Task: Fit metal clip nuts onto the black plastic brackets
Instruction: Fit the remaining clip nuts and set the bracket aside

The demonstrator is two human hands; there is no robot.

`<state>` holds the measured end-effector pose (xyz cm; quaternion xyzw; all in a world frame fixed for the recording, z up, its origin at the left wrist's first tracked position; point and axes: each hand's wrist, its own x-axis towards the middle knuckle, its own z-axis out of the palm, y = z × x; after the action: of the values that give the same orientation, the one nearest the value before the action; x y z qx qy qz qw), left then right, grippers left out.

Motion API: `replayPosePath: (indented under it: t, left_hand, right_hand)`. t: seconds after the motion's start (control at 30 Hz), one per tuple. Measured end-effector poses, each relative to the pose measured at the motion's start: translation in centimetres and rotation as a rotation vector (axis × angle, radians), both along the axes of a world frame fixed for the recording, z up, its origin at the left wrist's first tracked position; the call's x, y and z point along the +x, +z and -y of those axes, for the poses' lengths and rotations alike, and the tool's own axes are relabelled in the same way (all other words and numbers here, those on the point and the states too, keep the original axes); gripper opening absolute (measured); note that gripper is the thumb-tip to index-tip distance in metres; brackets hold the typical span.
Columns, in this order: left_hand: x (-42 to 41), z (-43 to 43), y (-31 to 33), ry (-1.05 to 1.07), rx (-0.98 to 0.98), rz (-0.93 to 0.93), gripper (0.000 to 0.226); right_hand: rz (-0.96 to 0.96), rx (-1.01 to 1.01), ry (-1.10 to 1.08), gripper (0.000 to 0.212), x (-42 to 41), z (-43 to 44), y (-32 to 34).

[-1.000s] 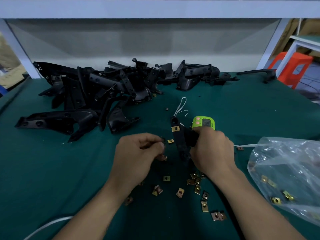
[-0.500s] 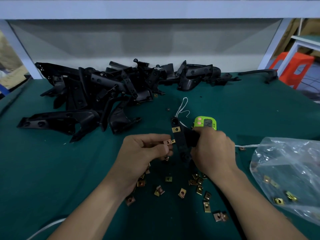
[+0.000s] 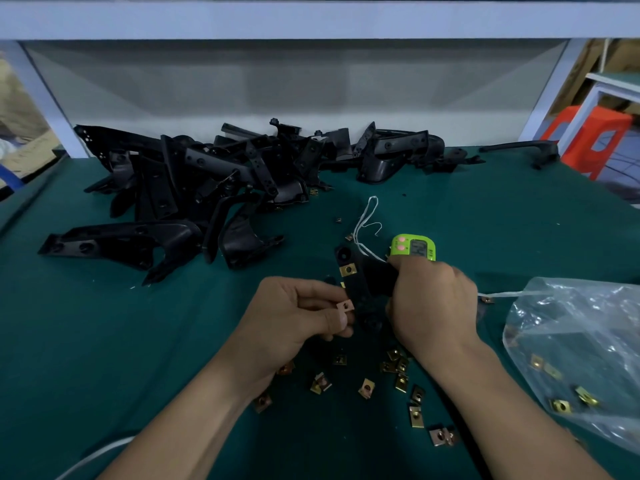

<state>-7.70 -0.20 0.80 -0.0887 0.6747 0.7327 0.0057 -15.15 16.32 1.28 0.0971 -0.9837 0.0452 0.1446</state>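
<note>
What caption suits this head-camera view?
Left hand pinches a coppery metal clip nut beside the black plastic bracket gripped by the right hand.

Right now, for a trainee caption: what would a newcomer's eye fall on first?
At centre, the left hand pinches a clip nut beside the black bracket that the right hand grips. A pile of black brackets sprawls at far left, and a bright green device sits just beyond the right hand.

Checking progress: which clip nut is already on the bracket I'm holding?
The gold clip nut on the bracket the right hand grips; the left hand pinches another, the rest lie loose.
</note>
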Motion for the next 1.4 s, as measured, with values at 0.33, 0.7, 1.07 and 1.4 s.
replayPosePath:
  t: [0.33, 0.7, 1.07, 1.4]
  left_hand:
    - [0.1, -0.2, 0.1, -0.042, -0.014, 0.053, 0.028]
    - [0.2, -0.4, -0.1, -0.119, -0.077, 0.079, 0.026]
    - [0.2, -0.4, -0.4, -0.028, 0.031, 0.036, 0.024]
    - [-0.1, 1.1, -0.5, -0.174, 0.215, -0.032, 0.047]
  right_hand:
    - [-0.188, -0.097, 0.084, 0.032, 0.4, 0.7, 0.1]
    - [-0.231, -0.016, 0.111, 0.031, 0.2, 0.9, -0.6]
    - [0.004, 0.162, 0.112, 0.025, 0.6, 1.2, -0.3]
    - [0.071, -0.032, 0.127, 0.033, 0.4, 0.4, -0.2]
